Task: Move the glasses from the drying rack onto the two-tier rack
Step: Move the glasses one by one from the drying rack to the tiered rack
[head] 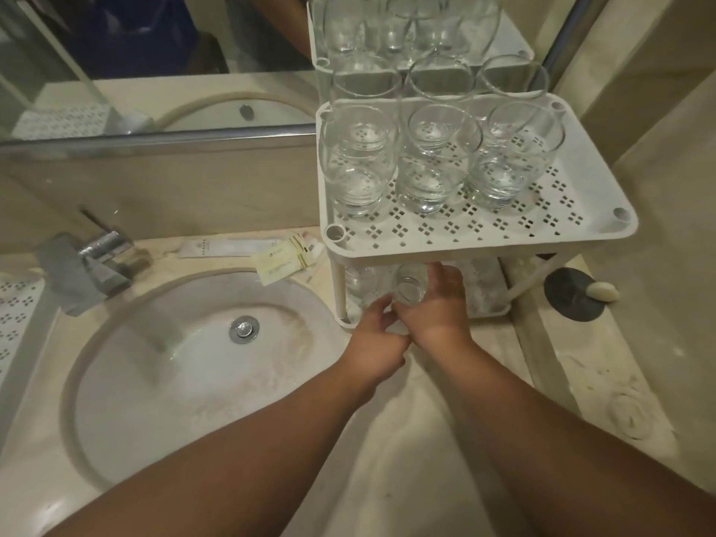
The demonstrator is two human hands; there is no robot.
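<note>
Glass: a small clear drinking tumbler (410, 289) is held at the front edge of the lower tier of the white perforated plastic two-tier rack (480, 242), gripped by the right hand (436, 304), fingers curled round its side. Left hand (377, 335) is seen just beside the right, fingertips touching the tumbler's base; its grip cannot be told. Above both hands, six clear glasses (434, 164) are stood on the upper tier. Left of the hands, a round white washbasin (155, 381) is set in the counter.
</note>
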